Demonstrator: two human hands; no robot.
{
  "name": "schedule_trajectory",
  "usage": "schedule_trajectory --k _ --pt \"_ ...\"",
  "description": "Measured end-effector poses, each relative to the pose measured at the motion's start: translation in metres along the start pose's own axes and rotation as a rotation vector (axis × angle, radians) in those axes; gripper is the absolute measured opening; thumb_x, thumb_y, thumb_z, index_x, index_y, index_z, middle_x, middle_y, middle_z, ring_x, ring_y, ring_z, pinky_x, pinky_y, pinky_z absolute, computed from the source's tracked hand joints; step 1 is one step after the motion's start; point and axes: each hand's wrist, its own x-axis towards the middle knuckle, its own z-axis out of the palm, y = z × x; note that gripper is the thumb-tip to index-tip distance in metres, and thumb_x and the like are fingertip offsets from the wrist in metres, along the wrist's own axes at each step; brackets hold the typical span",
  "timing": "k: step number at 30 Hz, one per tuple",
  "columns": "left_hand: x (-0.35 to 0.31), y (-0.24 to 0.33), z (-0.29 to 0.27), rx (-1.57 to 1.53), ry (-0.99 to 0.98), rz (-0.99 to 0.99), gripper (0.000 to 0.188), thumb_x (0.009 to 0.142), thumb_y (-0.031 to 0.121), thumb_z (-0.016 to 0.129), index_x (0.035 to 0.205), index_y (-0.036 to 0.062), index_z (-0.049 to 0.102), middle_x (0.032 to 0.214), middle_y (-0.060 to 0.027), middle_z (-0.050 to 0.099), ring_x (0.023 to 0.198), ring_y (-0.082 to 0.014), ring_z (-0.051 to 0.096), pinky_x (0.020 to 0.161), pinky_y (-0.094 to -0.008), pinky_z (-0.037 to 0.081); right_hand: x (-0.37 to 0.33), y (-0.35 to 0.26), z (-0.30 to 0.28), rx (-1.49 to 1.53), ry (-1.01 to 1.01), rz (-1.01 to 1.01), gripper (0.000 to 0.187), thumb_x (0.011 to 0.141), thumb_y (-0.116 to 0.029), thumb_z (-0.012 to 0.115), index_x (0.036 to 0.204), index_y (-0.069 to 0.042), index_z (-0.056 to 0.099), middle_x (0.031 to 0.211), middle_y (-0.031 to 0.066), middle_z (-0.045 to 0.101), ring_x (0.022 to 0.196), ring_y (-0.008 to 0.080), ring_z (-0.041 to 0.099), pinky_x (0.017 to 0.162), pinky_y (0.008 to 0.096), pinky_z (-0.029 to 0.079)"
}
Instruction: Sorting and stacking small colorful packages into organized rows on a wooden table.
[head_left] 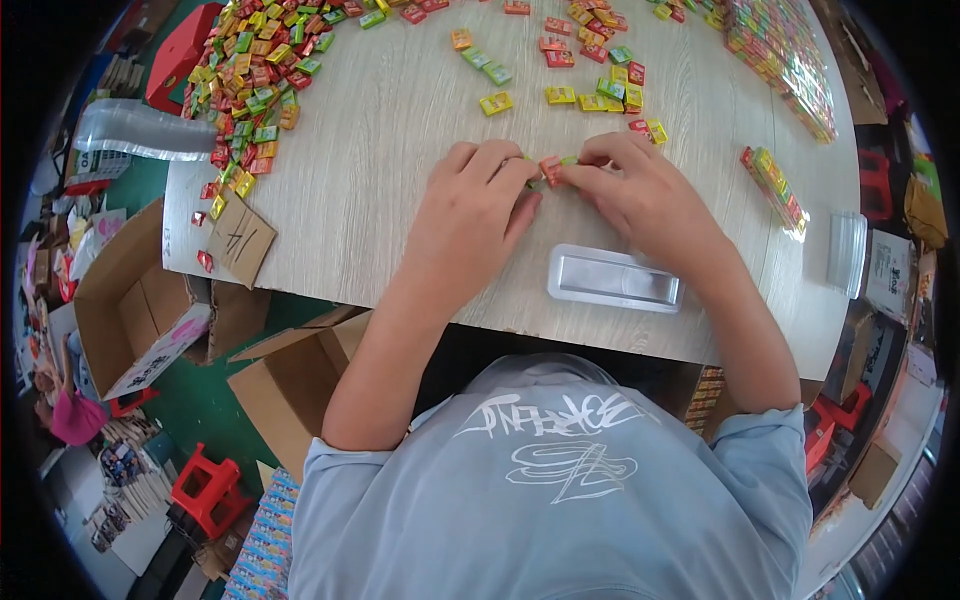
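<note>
My left hand (465,212) and my right hand (652,195) meet above the middle of the table, both with fingers closed. A small orange-red box (550,170) sits between them, pinched by my right thumb and fingers. Bits of green at the left fingertips look like another small box, mostly hidden by the fingers. Just in front of my right wrist lies a clear plastic tray (590,290), hollow side up. Past my fingertips, several loose small boxes in yellow (496,103), green and red are scattered.
A heap of small colourful boxes (265,65) covers the far left, near clear stacked trays (150,130) and a cardboard piece (240,240). Packed trays (785,60) stand far right, with one filled tray (775,190) nearer. Cartons (140,300) stand beside the table.
</note>
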Motion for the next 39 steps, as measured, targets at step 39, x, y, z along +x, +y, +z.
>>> schedule_trajectory --k 39 --pt "0.0 0.001 0.004 -0.09 -0.012 0.043 0.03 0.085 0.005 0.077 0.113 0.0063 0.067 0.112 -0.0107 0.064 0.105 -0.0339 0.062 0.091 -0.0436 0.052 -0.03 0.004 -0.01 0.193 -0.054 0.167 0.03 0.094 -0.002 0.07 0.124 -0.006 0.069 0.122 0.0126 0.061 0.108 0.0315 0.065 0.093 0.0398 0.055"
